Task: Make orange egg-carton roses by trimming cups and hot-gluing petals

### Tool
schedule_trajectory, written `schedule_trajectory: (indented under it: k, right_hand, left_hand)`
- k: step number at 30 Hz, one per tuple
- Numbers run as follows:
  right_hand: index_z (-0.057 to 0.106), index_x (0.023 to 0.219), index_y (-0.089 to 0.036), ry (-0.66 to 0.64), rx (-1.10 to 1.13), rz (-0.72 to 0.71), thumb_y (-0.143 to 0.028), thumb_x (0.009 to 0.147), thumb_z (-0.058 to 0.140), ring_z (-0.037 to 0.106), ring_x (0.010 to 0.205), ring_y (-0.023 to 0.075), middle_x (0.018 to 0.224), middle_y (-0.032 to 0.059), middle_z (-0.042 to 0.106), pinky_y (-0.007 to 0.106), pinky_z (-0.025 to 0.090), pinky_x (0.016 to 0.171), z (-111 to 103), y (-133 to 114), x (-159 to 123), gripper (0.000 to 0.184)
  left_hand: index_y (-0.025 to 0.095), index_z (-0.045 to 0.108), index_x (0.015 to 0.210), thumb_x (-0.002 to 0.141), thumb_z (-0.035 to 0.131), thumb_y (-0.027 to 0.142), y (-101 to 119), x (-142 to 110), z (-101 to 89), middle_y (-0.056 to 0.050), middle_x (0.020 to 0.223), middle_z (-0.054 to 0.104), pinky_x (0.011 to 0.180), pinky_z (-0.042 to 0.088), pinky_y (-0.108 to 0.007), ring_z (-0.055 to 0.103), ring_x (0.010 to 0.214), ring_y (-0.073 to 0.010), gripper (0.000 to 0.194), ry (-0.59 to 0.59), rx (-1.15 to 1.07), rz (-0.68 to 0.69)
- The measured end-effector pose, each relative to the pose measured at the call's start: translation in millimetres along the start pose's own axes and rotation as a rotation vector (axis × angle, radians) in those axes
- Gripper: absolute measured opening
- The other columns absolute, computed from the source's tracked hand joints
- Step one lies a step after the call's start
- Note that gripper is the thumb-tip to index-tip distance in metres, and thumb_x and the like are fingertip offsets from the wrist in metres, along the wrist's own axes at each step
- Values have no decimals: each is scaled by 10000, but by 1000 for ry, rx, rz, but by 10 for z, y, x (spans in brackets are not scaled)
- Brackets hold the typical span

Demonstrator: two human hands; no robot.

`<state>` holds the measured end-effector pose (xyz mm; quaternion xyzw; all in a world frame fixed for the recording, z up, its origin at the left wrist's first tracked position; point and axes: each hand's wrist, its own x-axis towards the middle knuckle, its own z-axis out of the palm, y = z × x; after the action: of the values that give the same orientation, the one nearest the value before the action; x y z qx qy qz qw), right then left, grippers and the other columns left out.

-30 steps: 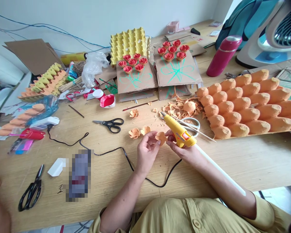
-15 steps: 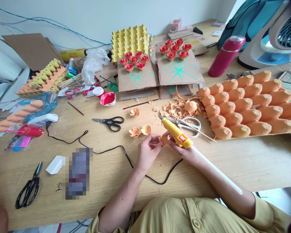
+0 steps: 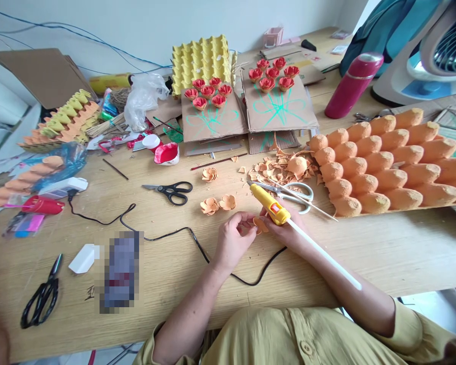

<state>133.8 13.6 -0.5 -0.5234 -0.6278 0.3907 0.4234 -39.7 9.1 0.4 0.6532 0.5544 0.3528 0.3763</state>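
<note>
The flower (image 3: 261, 225) — orange, round-petalled, partly hidden — is pinched by the left hand (image 3: 234, 238); the glue gun (image 3: 269, 202) is gripped by the right hand (image 3: 287, 236).

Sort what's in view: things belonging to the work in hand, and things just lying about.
Part of the work:
orange petalled piece, between left hand and right hand
yellow glue gun, in the right hand
likely three orange flowers and the orange egg tray

Apparently just lying about:
magenta flask
fan
teal bag
</note>
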Motion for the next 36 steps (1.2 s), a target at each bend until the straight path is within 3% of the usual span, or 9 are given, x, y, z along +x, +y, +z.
schedule_trajectory:
  k: [18, 23, 26, 32, 36]
  right_hand:
    - [569, 812, -222, -6, -70, 25, -182, 788, 604, 549, 649, 155, 720, -11, 591, 281, 443, 602, 9, -53, 35, 59]
    - [602, 911, -216, 40, -47, 0, -245, 849, 606, 564, 689, 168, 804, 9, 612, 296, 463, 639, -99, 11, -38, 68]
    - [623, 979, -220, -25, -17, 29, -265, 885, 615, 604, 767, 192, 888, 28, 650, 314, 486, 702, -205, 58, -156, 104]
    - [587, 873, -224, -118, -76, -30, -278, 897, 618, 635, 801, 199, 913, 34, 653, 320, 509, 726, -288, 35, -285, 66]
    - [592, 907, -223, -126, -58, -42, -324, 906, 624, 636, 739, 188, 848, 30, 653, 312, 522, 687, -247, -12, -249, 107]
  left_hand:
    - [205, 615, 881, 819, 633, 63, -39, -56, 41, -12, 815, 622, 741, 500, -295, 602, 772, -167, 156, -97, 204, 259]
    - [195, 616, 909, 801, 663, 57, -42, -38, 60, -12, 828, 660, 724, 498, -292, 597, 729, -158, 180, -85, 225, 227]
    - [197, 629, 942, 794, 670, 50, -50, -29, 61, -9, 841, 683, 722, 509, -285, 608, 711, -149, 212, -85, 170, 187]
    - [197, 623, 952, 811, 655, 57, -56, -36, 59, -19, 880, 708, 734, 525, -286, 643, 731, -150, 201, -96, 104, 150]
    - [199, 618, 938, 801, 663, 50, -43, -35, 62, -13, 869, 705, 726, 528, -285, 640, 719, -149, 207, -93, 111, 145]
